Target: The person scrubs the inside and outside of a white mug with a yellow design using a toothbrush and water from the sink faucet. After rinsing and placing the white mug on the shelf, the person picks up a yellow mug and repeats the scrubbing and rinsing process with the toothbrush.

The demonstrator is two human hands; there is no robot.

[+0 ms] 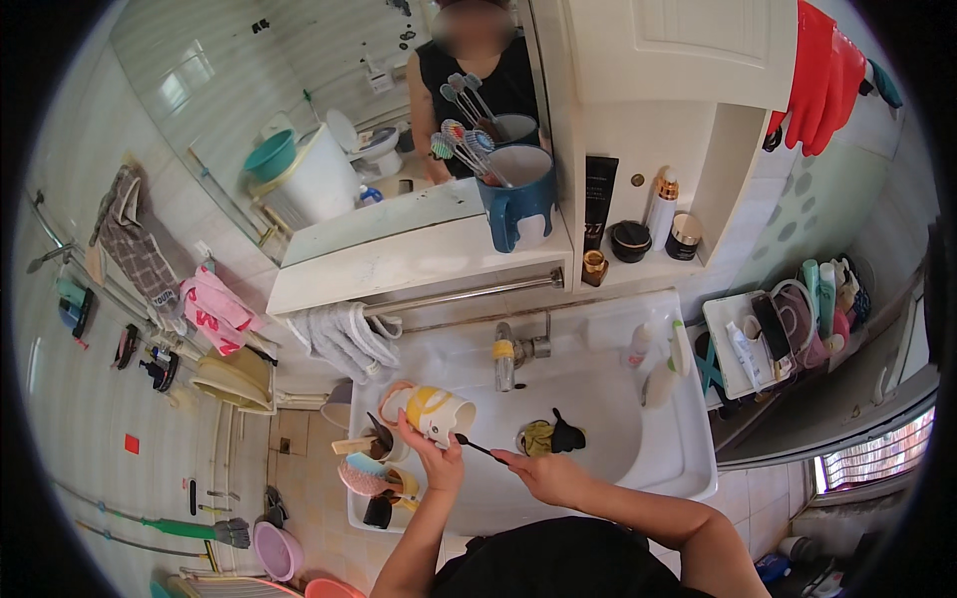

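Note:
Over the left side of the white sink [638,468], my left hand [435,460] grips a white and yellow mug [427,411] from below. The mug lies tilted on its side, its mouth toward the right and a pinkish loop handle at the far left. My right hand [543,478] is closed on a thin black brush [482,449], which looks like a toothbrush. Its head is right at the mug's rim; whether it touches the inside I cannot tell. A dark and olive cloth [554,435] lies on the basin bottom, around the drain.
The faucet [505,357] stands at the sink's back. Holders with combs and a hairbrush [365,472] crowd its left edge; bottles [660,381] stand at the right. Above, a shelf carries a blue mug [520,199] of toothbrushes. A grey towel [344,337] hangs from the rail.

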